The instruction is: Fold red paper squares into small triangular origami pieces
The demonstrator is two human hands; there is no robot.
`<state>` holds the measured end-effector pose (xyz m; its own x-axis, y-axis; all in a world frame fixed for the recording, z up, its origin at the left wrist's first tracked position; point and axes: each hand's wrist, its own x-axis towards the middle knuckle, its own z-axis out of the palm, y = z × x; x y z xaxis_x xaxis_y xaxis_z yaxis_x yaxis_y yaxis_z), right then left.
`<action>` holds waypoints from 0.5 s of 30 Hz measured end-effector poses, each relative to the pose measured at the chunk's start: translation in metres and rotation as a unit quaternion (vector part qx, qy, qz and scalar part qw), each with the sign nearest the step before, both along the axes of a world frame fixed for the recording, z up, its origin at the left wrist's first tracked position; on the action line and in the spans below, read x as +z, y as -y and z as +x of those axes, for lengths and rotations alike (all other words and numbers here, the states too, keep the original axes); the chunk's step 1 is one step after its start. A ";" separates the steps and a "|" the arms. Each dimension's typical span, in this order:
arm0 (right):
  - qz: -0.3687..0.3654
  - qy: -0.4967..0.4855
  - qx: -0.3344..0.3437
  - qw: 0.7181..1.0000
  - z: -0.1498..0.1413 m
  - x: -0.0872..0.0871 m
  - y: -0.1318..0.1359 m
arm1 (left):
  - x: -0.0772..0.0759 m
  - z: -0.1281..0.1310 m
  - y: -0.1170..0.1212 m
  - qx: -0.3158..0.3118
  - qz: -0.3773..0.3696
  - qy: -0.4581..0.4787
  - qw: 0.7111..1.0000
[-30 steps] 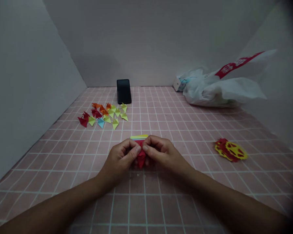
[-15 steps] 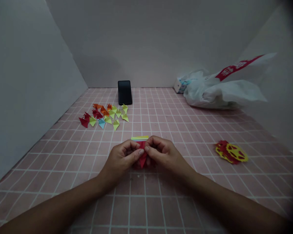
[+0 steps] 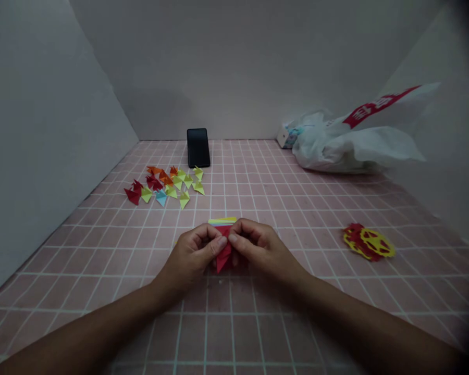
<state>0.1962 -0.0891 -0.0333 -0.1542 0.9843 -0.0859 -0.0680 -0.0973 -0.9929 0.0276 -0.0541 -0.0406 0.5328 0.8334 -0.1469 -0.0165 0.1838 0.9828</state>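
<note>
Between my two hands is a small red folded paper (image 3: 222,259), its pointed end toward me. My left hand (image 3: 193,255) pinches its left side between thumb and fingers. From the other side my right hand (image 3: 260,250) pinches it too, with the thumb close to the left thumb. The fingers partly cover the paper, so its full shape is hidden. Just behind the hands lies a stack of coloured paper sheets (image 3: 222,221), with yellow edges showing on top. Farther back on the left stand several folded paper cranes (image 3: 166,186) in red, orange, yellow and light blue.
A black phone (image 3: 198,148) leans upright at the back. A white plastic bag (image 3: 340,151) with red print lies at the back right, beside a small box (image 3: 284,136). Red and yellow cut-out shapes (image 3: 377,243) lie at the right. Pale walls enclose the pink tiled surface (image 3: 234,333).
The tip of the red paper has swung a little to the left. Both hands keep their pinch, almost in place. The whole view has shifted slightly.
</note>
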 end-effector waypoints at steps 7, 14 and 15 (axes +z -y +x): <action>0.004 -0.013 -0.010 1.000 0.003 0.000 -0.003 | 0.002 0.001 -0.001 -0.038 0.007 -0.032 0.999; 0.021 0.027 -0.039 0.999 0.007 -0.002 -0.006 | 0.006 0.000 -0.002 -0.023 -0.019 -0.026 0.999; 0.024 0.031 -0.043 0.998 0.008 -0.002 -0.006 | 0.007 0.000 -0.002 -0.023 -0.022 -0.027 0.999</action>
<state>0.2040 -0.0832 -0.0354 -0.0645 0.9969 -0.0457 -0.0129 -0.0466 -0.9988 0.0279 -0.0525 -0.0332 0.5613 0.7998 -0.2130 0.0460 0.2268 0.9728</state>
